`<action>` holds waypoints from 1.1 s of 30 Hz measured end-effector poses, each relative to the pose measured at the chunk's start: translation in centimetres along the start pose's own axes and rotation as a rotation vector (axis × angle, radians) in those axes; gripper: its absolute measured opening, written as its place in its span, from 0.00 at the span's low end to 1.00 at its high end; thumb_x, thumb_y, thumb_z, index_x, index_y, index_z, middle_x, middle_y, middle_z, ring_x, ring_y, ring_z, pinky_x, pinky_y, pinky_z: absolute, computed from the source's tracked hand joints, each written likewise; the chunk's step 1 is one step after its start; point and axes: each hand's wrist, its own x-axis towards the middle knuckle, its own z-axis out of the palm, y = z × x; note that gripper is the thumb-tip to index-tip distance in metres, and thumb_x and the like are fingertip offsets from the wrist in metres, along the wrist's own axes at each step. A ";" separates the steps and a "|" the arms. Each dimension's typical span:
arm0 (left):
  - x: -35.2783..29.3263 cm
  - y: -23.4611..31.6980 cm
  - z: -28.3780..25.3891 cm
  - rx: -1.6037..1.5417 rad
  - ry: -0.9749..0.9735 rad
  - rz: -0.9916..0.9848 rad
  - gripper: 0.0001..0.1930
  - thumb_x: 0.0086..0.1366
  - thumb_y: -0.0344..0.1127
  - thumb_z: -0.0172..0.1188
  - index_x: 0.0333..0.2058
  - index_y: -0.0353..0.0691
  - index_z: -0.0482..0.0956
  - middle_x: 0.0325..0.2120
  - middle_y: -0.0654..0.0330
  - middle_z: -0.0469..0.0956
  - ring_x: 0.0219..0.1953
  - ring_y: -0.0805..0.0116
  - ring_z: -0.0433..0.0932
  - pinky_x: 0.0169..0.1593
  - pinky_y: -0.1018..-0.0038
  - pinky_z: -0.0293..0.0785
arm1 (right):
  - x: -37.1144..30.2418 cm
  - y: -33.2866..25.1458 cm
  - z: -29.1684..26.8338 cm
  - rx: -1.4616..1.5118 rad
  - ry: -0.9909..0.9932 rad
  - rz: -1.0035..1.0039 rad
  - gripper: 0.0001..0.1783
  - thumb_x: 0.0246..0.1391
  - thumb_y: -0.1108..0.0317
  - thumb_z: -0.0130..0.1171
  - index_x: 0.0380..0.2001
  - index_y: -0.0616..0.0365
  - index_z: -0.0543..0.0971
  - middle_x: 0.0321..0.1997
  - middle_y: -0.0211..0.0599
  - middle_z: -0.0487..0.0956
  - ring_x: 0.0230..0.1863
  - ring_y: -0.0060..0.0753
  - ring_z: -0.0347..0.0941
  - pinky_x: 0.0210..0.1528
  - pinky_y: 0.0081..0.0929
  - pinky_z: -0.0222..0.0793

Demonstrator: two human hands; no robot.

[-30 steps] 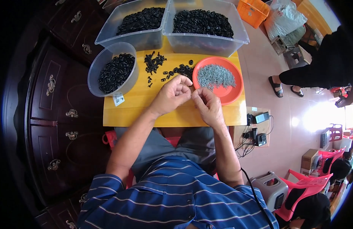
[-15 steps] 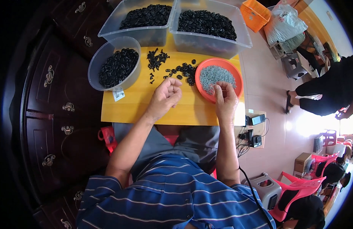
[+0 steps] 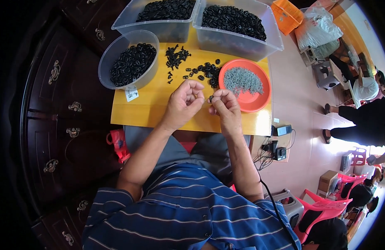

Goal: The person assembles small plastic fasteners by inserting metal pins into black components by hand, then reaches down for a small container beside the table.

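Above the front part of the yellow table, my two hands are close together. My right hand (image 3: 228, 109) pinches a small black plastic piece (image 3: 211, 99) between thumb and fingertips. My left hand (image 3: 183, 102) is closed in a pinch facing it; what lies in its fingertips is too small to make out. Beyond the right hand stands an orange-red plate (image 3: 266, 93) of small grey metal pieces (image 3: 242, 80). Loose small round black pieces (image 3: 210, 71) lie left of the plate. Farther left is a little heap of black stemmed pieces (image 3: 176, 57).
A round clear tub (image 3: 104, 68) of black parts stands at the table's left. Two clear bins (image 3: 169, 31) (image 3: 238, 43) of black parts stand at the back. Dark drawers (image 3: 55, 125) flank the left. Cabled devices (image 3: 280, 153) sit right of the table; a person (image 3: 361, 118) stands farther right.
My right hand has moved left from the plate toward my left hand, and a black piece now shows at its fingertips. The left hand stays closed. The view has shifted slightly.
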 end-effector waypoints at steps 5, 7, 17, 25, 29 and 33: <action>0.0 0.0 0.2 -0.005 0.002 0.009 0.12 0.65 0.20 0.58 0.47 0.35 0.72 0.33 0.68 0.75 0.32 0.86 0.72 0.36 0.85 0.71 | -0.1 0.0 -0.1 0.025 -0.019 0.080 0.07 0.67 0.73 0.56 0.46 0.56 0.78 0.39 0.26 0.79 0.33 0.15 0.72 0.37 0.16 0.71; 0.0 -0.1 0.1 0.024 0.032 0.023 0.12 0.65 0.20 0.58 0.47 0.35 0.72 0.33 0.68 0.75 0.32 0.86 0.72 0.36 0.86 0.71 | -0.1 0.1 0.1 0.022 -0.002 0.060 0.08 0.67 0.73 0.56 0.47 0.57 0.79 0.39 0.27 0.79 0.32 0.16 0.72 0.37 0.16 0.70; 0.0 0.2 0.3 0.011 0.013 -0.016 0.12 0.66 0.21 0.58 0.47 0.35 0.72 0.33 0.68 0.75 0.32 0.86 0.72 0.36 0.86 0.71 | 0.2 0.6 -0.3 -0.063 -0.047 0.010 0.09 0.68 0.66 0.58 0.45 0.59 0.79 0.36 0.30 0.83 0.33 0.20 0.77 0.37 0.18 0.72; -0.3 0.6 0.4 -0.046 0.033 -0.032 0.12 0.66 0.20 0.57 0.47 0.34 0.71 0.32 0.66 0.75 0.33 0.84 0.75 0.38 0.85 0.74 | -0.2 0.4 0.4 -0.041 -0.063 0.039 0.08 0.72 0.65 0.52 0.42 0.58 0.74 0.36 0.32 0.82 0.33 0.21 0.78 0.37 0.18 0.73; -0.5 0.6 0.5 -0.046 0.024 -0.045 0.12 0.66 0.20 0.57 0.47 0.34 0.71 0.32 0.67 0.75 0.32 0.84 0.75 0.37 0.85 0.74 | -0.4 0.8 0.8 -0.011 -0.070 0.036 0.07 0.71 0.66 0.53 0.42 0.58 0.74 0.36 0.29 0.79 0.33 0.20 0.77 0.38 0.18 0.73; -0.5 0.8 0.5 -0.037 0.044 -0.056 0.13 0.66 0.20 0.57 0.48 0.34 0.71 0.32 0.67 0.75 0.31 0.84 0.74 0.37 0.84 0.74 | -0.3 1.3 0.7 -0.079 -0.083 0.031 0.06 0.70 0.66 0.55 0.41 0.57 0.75 0.36 0.26 0.77 0.33 0.18 0.75 0.38 0.17 0.72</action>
